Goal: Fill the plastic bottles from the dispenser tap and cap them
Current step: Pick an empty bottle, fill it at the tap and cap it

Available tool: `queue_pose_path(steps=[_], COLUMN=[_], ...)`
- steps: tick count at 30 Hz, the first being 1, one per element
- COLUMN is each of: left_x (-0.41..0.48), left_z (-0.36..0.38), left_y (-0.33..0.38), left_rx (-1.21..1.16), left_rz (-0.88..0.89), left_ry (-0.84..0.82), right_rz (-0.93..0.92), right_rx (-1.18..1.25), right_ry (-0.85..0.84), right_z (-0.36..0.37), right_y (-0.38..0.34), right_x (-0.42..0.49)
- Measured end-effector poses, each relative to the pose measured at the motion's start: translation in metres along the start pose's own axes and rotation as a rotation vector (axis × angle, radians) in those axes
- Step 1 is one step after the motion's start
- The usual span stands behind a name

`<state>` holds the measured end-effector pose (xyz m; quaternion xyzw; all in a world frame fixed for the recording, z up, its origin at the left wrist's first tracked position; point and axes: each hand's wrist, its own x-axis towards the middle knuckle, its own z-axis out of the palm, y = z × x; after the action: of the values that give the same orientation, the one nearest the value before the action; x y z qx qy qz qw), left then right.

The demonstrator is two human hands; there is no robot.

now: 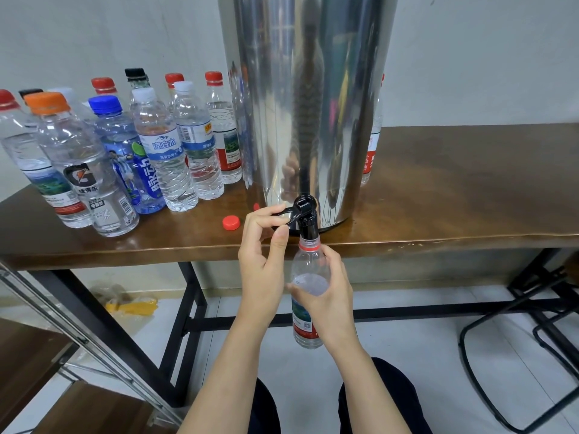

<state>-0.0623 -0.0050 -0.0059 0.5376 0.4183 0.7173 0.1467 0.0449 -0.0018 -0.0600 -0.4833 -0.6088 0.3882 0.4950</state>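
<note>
Bottle (310,267) at tap (306,227), mostly filled, gripped by right hand (332,296); left hand (261,255) pinches lever (286,212). Red cap (231,222) loose on table (438,189); capped bottles (169,151) already done.

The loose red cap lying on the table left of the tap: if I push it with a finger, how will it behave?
The red cap is small plastic, so probably light and stiff. It lies flat on the glossy table, so it should slide rather than roll. It sits near the edge, so it might fall off.
</note>
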Motion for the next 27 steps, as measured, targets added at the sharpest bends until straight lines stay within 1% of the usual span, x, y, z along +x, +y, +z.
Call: queue_pose_path(steps=[27], left_x=[0.0000], left_z=[0.0001], left_y=[-0.0018], left_rx=[-0.004], left_rz=[-0.010], left_ry=[0.008], right_rz=[-0.008], right_rx=[-0.002], right_ry=[0.002], right_z=[-0.0007], right_y=[-0.0009], right_x=[0.0010])
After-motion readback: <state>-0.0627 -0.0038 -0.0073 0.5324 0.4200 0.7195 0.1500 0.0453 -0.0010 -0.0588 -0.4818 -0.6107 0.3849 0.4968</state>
